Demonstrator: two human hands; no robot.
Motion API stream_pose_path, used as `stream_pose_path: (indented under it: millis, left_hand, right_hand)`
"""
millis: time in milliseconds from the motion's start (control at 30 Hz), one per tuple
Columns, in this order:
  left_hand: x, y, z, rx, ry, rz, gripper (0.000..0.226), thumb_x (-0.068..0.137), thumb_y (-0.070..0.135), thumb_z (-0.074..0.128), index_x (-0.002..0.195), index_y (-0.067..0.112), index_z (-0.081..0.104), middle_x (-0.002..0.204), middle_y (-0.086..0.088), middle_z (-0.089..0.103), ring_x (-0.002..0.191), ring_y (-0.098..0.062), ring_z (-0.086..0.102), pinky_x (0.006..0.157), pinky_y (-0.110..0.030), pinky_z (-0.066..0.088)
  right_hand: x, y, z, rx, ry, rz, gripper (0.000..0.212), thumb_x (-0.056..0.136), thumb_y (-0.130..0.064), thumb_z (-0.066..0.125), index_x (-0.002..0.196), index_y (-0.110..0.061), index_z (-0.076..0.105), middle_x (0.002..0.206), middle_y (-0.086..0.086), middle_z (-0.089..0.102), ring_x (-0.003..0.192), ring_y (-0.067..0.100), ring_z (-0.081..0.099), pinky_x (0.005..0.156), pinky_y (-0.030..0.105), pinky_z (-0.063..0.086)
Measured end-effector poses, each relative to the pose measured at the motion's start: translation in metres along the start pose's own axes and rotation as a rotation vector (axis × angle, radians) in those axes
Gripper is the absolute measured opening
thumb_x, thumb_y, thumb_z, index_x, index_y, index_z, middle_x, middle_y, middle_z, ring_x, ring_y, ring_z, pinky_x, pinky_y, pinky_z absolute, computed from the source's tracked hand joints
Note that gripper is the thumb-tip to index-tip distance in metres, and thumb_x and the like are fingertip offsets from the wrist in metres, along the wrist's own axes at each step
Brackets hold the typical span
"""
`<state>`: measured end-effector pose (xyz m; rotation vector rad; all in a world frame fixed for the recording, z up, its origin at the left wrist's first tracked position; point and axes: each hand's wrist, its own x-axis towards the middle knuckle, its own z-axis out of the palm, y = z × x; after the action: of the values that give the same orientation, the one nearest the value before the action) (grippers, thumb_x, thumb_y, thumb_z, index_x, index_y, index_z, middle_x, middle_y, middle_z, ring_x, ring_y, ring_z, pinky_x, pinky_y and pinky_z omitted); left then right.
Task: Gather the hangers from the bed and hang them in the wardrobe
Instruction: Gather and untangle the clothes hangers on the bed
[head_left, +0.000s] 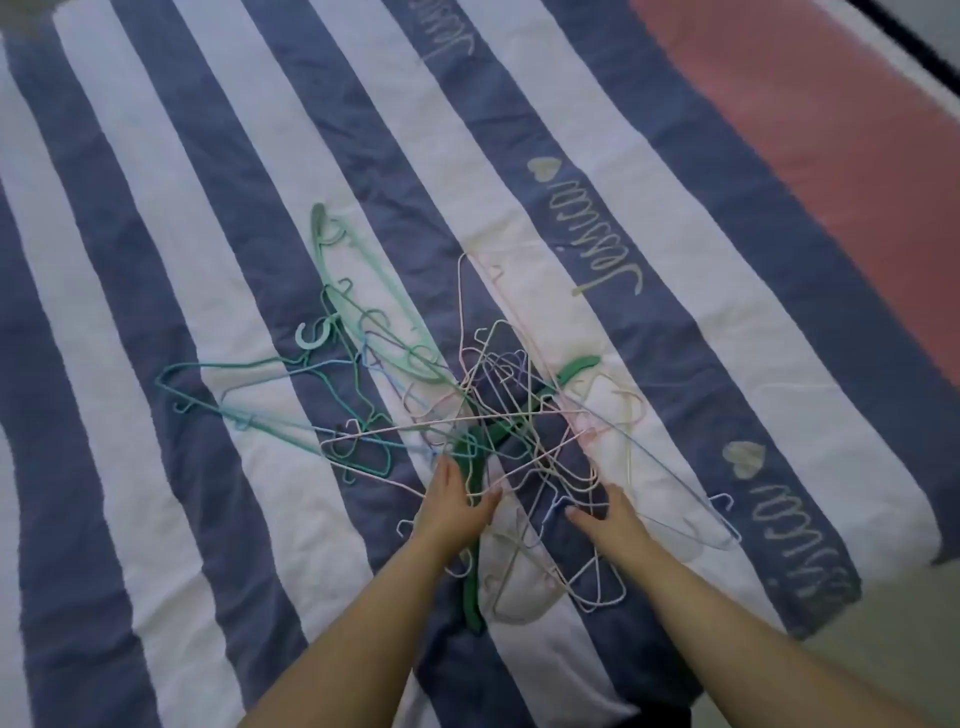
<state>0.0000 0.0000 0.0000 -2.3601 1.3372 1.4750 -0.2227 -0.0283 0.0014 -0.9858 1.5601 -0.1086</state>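
Both arms reach over a striped bed (156, 260): the left hand (457, 506) and right hand (605, 514), fingers straight and apart, rest on tangled hangers (467, 405).

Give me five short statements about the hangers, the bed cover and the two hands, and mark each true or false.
1. The thin coloured wire hangers lie in a tangled pile on the blue-and-white striped bed cover. True.
2. The left hand reaches into the near side of the pile. True.
3. The right hand is lifting a hanger clear of the bed. False: it lies low on the pile, and nothing is lifted.
4. The thick dark green hanger lies apart from the pile. False: it runs through the pile, under the wire hangers.
5. A pink band borders the stripes at upper right. True.
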Motion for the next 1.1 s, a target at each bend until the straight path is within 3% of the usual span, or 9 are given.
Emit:
stream_pose_path:
  millis: [200, 333, 467, 567, 700, 833, 900, 1000, 1100]
  left_hand:
    - [0.066, 0.012, -0.007, 0.244, 0.046, -0.072, 0.112, 0.079, 0.079, 0.032, 0.151, 0.001, -0.004, 0.161, -0.017, -0.01, 0.149, -0.03, -0.007, 0.121, -0.038, 0.001]
    - [0.091, 0.01, -0.012, 0.329, 0.292, -0.097, 0.11, 0.081, 0.072, 0.042, 0.152, 0.002, -0.005, 0.162, -0.014, -0.005, 0.15, -0.03, -0.001, 0.121, -0.039, 0.003]
    - [0.11, -0.005, -0.033, 0.313, 0.331, -0.109, 0.118, 0.074, 0.073, 0.051, 0.152, 0.005, -0.007, 0.162, -0.011, -0.01, 0.15, -0.025, -0.002, 0.122, -0.039, 0.004]
    - [0.121, -0.012, -0.042, 0.184, 0.49, -0.204, 0.123, 0.067, 0.07, 0.063, 0.152, 0.008, 0.0, 0.161, -0.013, 0.003, 0.147, -0.033, 0.009, 0.119, -0.043, 0.013]
    - [0.132, -0.017, -0.042, -0.105, 0.434, -0.434, 0.131, 0.063, 0.066, 0.069, 0.151, 0.0, -0.002, 0.155, -0.021, 0.02, 0.143, -0.036, 0.022, 0.116, -0.044, 0.021]
    - [0.132, -0.022, -0.029, -0.267, 0.288, -0.41, 0.114, 0.076, 0.032, 0.067, 0.149, 0.009, -0.017, 0.128, -0.016, 0.053, 0.116, -0.036, 0.054, 0.098, -0.043, 0.044]
    - [0.127, -0.025, -0.019, -0.375, 0.268, -0.371, 0.086, 0.079, 0.019, 0.062, 0.145, 0.005, 0.009, 0.115, -0.016, 0.056, 0.104, -0.033, 0.059, 0.091, -0.042, 0.05]
    - [0.112, -0.025, -0.016, -0.554, 0.212, -0.363, 0.033, 0.082, 0.012, 0.055, 0.106, 0.007, 0.034, 0.085, -0.017, 0.058, 0.067, -0.025, 0.062, 0.053, -0.028, 0.05]
    - [0.091, -0.031, -0.02, -0.719, 0.022, -0.364, 0.023, 0.087, 0.031, 0.057, 0.095, 0.011, 0.048, 0.055, -0.008, 0.056, 0.032, -0.015, 0.053, 0.042, -0.02, 0.04]
  right_hand:
    - [0.032, 0.007, 0.029, -0.292, 0.145, 0.118, 0.104, 0.076, -0.054, 0.067, 0.146, 0.003, 0.016, 0.154, 0.022, 0.018, 0.144, 0.033, 0.016, 0.118, 0.043, 0.02]
    - [0.045, 0.017, 0.031, -0.51, 0.209, 0.125, 0.119, 0.074, -0.069, 0.057, 0.149, 0.003, -0.002, 0.158, 0.021, -0.003, 0.147, 0.031, -0.003, 0.122, 0.039, 0.003]
    - [0.05, 0.021, 0.032, -0.549, 0.261, 0.124, 0.127, 0.07, -0.074, 0.056, 0.148, 0.003, -0.008, 0.158, 0.022, -0.009, 0.147, 0.032, -0.006, 0.121, 0.04, 0.002]
    - [0.053, 0.02, 0.027, -0.458, 0.389, 0.204, 0.126, 0.07, -0.07, 0.06, 0.147, 0.005, -0.004, 0.157, 0.025, -0.001, 0.147, 0.033, 0.003, 0.12, 0.04, 0.01]
    - [0.055, 0.021, 0.025, -0.437, 0.437, 0.219, 0.112, 0.069, -0.06, 0.07, 0.144, 0.004, 0.017, 0.146, 0.023, 0.028, 0.132, 0.04, 0.032, 0.112, 0.042, 0.029]
    - [0.057, 0.022, 0.034, -0.286, 0.312, 0.218, 0.102, 0.076, -0.044, 0.071, 0.147, -0.003, 0.011, 0.143, 0.02, 0.026, 0.12, 0.042, 0.046, 0.1, 0.042, 0.041]
    - [0.055, 0.023, 0.04, -0.129, 0.286, 0.131, 0.083, 0.081, -0.03, 0.069, 0.145, -0.006, 0.021, 0.142, 0.018, 0.035, 0.119, 0.037, 0.05, 0.096, 0.039, 0.043]
    - [0.043, 0.023, 0.051, 0.253, 0.182, 0.008, 0.059, 0.084, -0.002, 0.059, 0.137, -0.008, 0.034, 0.126, 0.01, 0.052, 0.108, 0.023, 0.055, 0.086, 0.025, 0.047]
    - [0.024, 0.023, 0.055, 0.564, 0.096, 0.036, 0.023, 0.092, -0.014, 0.058, 0.113, -0.01, 0.051, 0.089, 0.012, 0.058, 0.067, 0.017, 0.055, 0.05, 0.017, 0.048]
